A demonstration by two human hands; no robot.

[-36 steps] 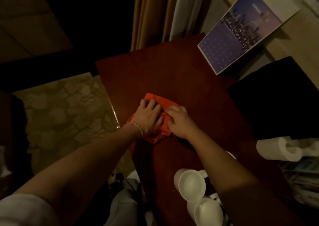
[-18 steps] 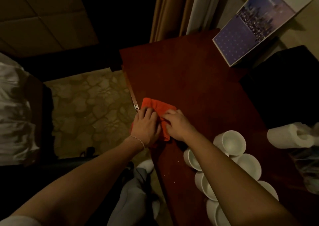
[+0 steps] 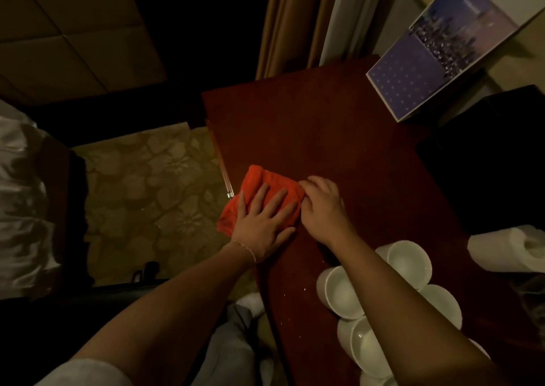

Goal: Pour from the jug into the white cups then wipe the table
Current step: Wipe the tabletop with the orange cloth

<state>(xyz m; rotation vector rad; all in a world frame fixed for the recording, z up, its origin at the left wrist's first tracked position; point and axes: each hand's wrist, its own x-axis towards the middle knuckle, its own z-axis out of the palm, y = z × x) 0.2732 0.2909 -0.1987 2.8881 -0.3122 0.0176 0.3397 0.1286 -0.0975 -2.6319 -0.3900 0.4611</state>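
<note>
An orange-red cloth (image 3: 256, 183) lies folded at the left edge of the dark red-brown table (image 3: 339, 138), partly overhanging it. My left hand (image 3: 262, 223) lies flat on the cloth with fingers spread and straight. My right hand (image 3: 323, 208) sits just right of it, fingers curled at the cloth's right edge, pinching it. Several white cups (image 3: 408, 263) stand clustered near the table's near right, partly hidden by my right forearm. No jug is in view.
A purple-blue printed box (image 3: 436, 52) leans at the table's far right corner. A white paper roll (image 3: 507, 250) lies at the right, beside a black surface (image 3: 486, 161). Patterned carpet (image 3: 147, 194) and white bedding (image 3: 20, 202) lie left of the table.
The cloth and both hands moved from the table's middle to its left edge. My left hand's fingers have flattened and spread over the cloth. More cups came into view.
</note>
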